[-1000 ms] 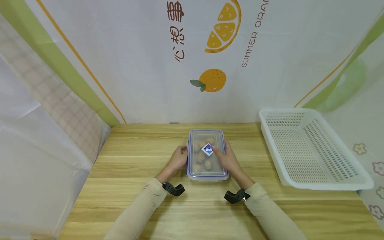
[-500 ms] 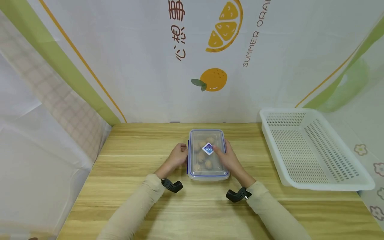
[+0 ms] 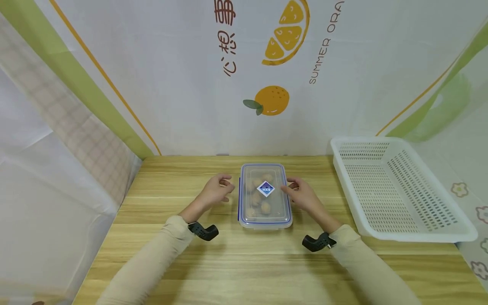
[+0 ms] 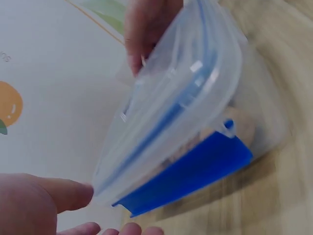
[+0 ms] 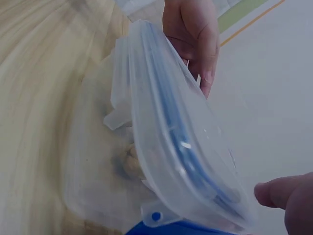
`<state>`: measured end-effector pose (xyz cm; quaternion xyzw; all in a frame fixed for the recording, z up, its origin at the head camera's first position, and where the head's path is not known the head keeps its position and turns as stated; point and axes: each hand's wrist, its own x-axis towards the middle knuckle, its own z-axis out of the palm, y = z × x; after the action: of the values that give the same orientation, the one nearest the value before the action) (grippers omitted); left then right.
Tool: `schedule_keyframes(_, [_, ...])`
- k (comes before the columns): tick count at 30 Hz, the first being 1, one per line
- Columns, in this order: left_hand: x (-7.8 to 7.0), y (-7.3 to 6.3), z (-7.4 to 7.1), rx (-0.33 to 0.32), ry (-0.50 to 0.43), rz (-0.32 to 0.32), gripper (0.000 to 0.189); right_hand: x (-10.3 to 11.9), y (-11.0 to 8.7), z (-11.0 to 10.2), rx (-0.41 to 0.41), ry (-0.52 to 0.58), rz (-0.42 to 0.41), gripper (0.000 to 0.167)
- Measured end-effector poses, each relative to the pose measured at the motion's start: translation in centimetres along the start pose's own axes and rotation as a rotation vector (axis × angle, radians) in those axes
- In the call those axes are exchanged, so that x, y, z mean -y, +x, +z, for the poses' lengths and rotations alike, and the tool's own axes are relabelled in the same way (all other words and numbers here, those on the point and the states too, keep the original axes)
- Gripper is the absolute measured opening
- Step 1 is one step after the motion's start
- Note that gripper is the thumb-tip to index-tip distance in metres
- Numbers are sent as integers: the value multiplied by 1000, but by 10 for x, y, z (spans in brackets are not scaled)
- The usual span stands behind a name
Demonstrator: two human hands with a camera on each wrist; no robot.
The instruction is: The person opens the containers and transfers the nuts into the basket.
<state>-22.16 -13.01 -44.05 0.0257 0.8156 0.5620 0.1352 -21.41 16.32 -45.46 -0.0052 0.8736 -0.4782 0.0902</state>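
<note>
Your left hand [image 3: 214, 189] sits loosely bent, left of the clip-lock food container [image 3: 275, 202]; your right hand [image 3: 304, 197] likewise, at its right edge.

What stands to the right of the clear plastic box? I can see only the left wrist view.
Observer: In the head view, a white perforated basket stands to the right of the box.
Operator: Thank you. Is there any mark on top of the box?
Observer: Yes, the head view shows a diamond-shaped sticker in blue and white.
Operator: And the left hand, does it touch the box? My view does not make this clear.
Observer: It does not; in the head view a narrow strip of the table shows between them.
</note>
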Motion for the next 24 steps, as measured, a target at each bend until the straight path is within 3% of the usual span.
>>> schedule_keyframes(6, [-3,-3,0,103,-156,-63,53,-2,-4,-6,58,46,23,53])
schedule_keyframes(12, [-4,-5,7,181,-224,-130,53,-5,-4,-5,102,82,31,52])
schedule_keyframes(18, [-5,-4,12,180,-265,-144,48,-4,-5,-6,104,99,21,50])
schedule_keyframes(24, [-6,-4,14,151,-247,-156,47,-1,-5,-5,109,91,24,49])
